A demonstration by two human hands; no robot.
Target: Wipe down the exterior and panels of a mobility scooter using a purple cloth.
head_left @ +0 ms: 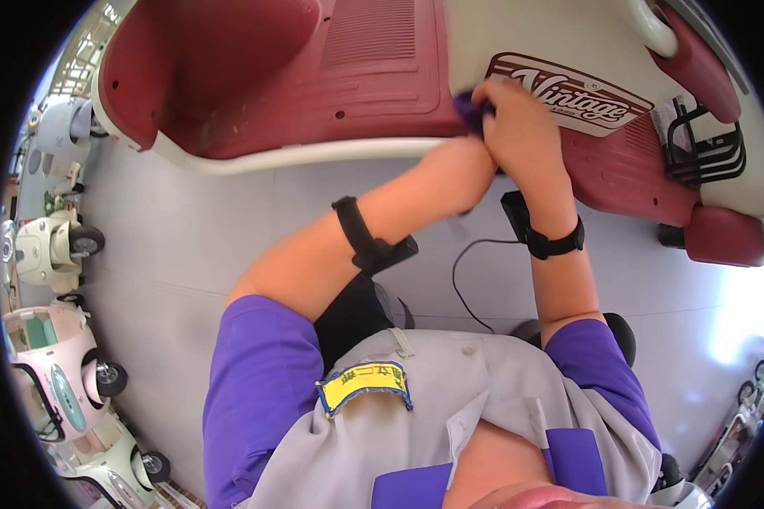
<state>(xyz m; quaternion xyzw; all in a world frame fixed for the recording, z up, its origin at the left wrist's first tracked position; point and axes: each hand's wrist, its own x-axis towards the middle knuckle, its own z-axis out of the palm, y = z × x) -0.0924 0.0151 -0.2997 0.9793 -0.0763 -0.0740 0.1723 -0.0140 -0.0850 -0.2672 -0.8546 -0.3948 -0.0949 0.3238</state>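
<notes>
My right hand (519, 123) is closed on a bunched dark purple cloth (470, 109). It is beside the cream panel (475, 42) of a red and cream electric vehicle, just left of a maroon and white lettered label (569, 95). My left hand (460, 176) crosses in front, close against the right wrist. Its fingers are blurred and mostly hidden, so whether it also grips the cloth does not show. The vehicle's red ribbed footboard (339, 93) lies to the left of both hands.
A black wire rack (706, 148) is on the vehicle's right part. Cream trim (314, 154) runs along its near edge. Several small light-coloured vehicles line the left side, among them a pink and white one (64, 373). A thin black cable (457, 267) hangs from my right wrist strap (556, 244).
</notes>
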